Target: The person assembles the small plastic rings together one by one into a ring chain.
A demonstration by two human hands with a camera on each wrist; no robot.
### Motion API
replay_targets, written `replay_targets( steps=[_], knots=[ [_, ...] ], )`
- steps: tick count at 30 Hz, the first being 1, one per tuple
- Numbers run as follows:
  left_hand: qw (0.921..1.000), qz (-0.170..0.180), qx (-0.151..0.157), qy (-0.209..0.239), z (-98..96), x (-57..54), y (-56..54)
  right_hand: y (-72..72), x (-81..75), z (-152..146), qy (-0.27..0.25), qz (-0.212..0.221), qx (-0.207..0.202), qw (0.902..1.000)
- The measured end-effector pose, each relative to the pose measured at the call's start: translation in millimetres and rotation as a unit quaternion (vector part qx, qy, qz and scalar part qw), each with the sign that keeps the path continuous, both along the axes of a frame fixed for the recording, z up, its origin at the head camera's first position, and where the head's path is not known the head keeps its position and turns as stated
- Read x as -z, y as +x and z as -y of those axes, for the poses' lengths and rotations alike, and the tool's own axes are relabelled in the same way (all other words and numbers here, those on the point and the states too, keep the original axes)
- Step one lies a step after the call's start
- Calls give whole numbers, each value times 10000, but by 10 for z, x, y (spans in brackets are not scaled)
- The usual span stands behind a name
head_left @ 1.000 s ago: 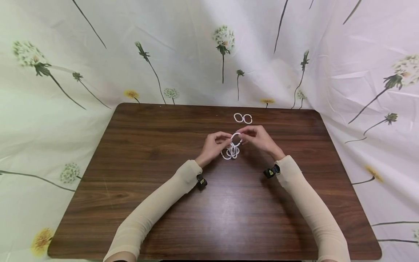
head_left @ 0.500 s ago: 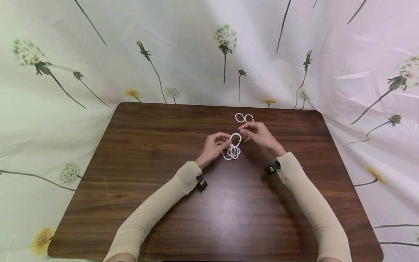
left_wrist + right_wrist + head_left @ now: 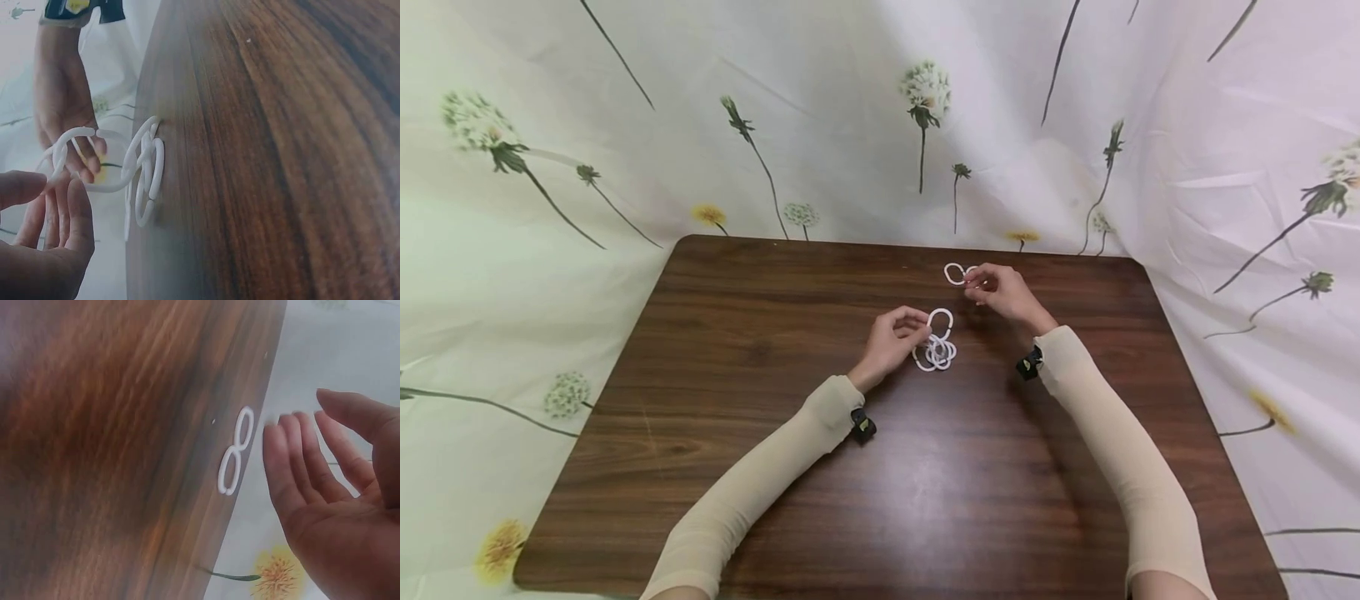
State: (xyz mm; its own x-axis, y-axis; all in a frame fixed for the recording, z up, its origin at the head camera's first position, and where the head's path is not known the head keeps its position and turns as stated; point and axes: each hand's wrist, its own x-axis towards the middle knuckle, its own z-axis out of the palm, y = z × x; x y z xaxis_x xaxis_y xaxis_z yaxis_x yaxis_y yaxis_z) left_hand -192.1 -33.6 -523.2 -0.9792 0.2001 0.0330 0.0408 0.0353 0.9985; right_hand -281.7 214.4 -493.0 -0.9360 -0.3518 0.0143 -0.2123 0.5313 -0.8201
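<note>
My left hand [image 3: 891,342] pinches a white plastic C-shaped ring, one of several linked into a short chain [image 3: 941,312]. In the left wrist view the thumb and fingertips hold one end of the ring chain [image 3: 112,188], while the other rings hang down close to the tabletop. My right hand [image 3: 1003,293] holds nothing, its fingers slightly bent in the right wrist view. It hovers over two loose white rings [image 3: 236,449] that lie side by side, touching, near the far edge. In the head view it partly covers the right one of these.
Everything sits on a dark brown wooden table [image 3: 737,400] with rounded corners. A white curtain [image 3: 850,150] printed with dandelions hangs behind it and at both sides. Dark straps with small cameras are on both wrists, over cream sleeves [image 3: 1097,417].
My right hand has let go of the chain's upper ring and moved away toward the far edge, over the two loose rings. The left hand keeps its pinch and has hardly moved.
</note>
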Motion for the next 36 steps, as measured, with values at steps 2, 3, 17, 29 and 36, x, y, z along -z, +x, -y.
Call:
replay_targets(
  steps=[2, 3, 17, 29, 36],
  knots=[
    [10000, -2, 12, 14, 8, 2, 5, -59, 17, -19, 163, -130, 95, 9997],
    [10000, 8, 21, 31, 12, 1, 6, -84, 24, -26, 210, -155, 154, 9995],
    [9999, 44, 13, 117, 67, 10, 6, -293, 129, -147, 592, -130, 498, 9969],
    [10000, 52, 9, 25, 72, 6, 9, -410, 140, -155, 921, 83, 573, 9941],
    [9999, 109, -31, 50, 68, 6, 18, -463, 184, -148, 960, 305, 556, 9934]
  ],
)
